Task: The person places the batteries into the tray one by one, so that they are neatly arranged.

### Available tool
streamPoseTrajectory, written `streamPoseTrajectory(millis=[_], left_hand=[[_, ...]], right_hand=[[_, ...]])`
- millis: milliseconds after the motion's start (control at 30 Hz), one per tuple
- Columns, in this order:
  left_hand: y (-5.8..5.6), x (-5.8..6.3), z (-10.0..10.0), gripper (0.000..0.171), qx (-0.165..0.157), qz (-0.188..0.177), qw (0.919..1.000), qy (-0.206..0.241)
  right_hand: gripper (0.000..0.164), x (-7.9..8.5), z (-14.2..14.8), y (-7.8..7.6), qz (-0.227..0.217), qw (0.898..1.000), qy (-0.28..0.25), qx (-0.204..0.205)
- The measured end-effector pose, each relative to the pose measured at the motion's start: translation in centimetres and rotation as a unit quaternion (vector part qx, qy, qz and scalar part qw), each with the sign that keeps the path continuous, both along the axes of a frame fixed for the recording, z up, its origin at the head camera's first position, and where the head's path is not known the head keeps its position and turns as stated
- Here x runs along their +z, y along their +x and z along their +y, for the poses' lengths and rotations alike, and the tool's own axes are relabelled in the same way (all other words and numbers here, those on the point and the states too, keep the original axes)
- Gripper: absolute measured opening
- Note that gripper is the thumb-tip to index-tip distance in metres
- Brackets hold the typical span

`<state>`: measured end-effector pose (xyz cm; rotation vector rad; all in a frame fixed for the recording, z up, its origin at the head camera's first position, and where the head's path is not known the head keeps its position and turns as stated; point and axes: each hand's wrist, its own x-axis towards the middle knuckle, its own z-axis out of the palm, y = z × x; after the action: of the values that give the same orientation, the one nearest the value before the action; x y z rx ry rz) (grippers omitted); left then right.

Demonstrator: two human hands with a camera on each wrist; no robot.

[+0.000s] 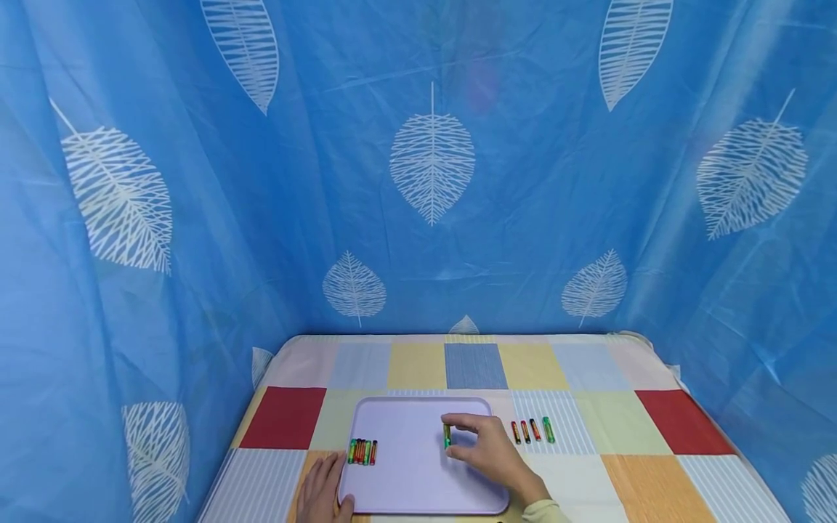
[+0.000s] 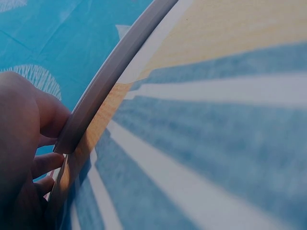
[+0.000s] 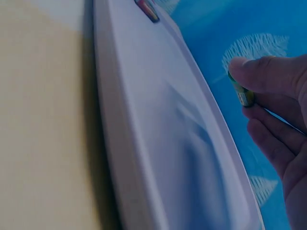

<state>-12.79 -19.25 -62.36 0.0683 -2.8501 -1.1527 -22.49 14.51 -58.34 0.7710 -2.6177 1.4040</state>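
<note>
My right hand (image 1: 487, 450) pinches a green battery (image 1: 447, 436) between thumb and forefinger, above the right half of a pale lilac tray (image 1: 405, 487). In the right wrist view the battery (image 3: 244, 96) shows beneath the thumb, with the other fingers bent below it. At the tray's front left corner, my left hand (image 1: 322, 490) holds the edge, thumb against the front wall and fingers along the left side. A tight row of several red and green batteries (image 1: 362, 452) lies by the tray's left rim.
Right of the tray, three small red-and-black batteries (image 1: 525, 431) and a larger green battery (image 1: 548, 429) lie on the patchwork tablecloth (image 1: 644, 472). Blue curtains (image 1: 431, 276) with white leaf prints surround the table at the back and sides.
</note>
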Motion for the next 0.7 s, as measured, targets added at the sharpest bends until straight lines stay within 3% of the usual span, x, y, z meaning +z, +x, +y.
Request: streamPoseTrajectory(millis=[267,700], left_hand=[[-0.3,0.3,0.0,0.069,-0.001,-0.02,0.9998,0.004],[-0.2,0.6,0.2,0.069,0.0,-0.007,1.0,-0.004]], right_hand=[[0.05,-0.1,-4.4,-0.4,-0.004,1.0,-0.006,0.027],[0.049,-0.9,-10.4,-0.7,0.0,0.998,-0.016,0.054]])
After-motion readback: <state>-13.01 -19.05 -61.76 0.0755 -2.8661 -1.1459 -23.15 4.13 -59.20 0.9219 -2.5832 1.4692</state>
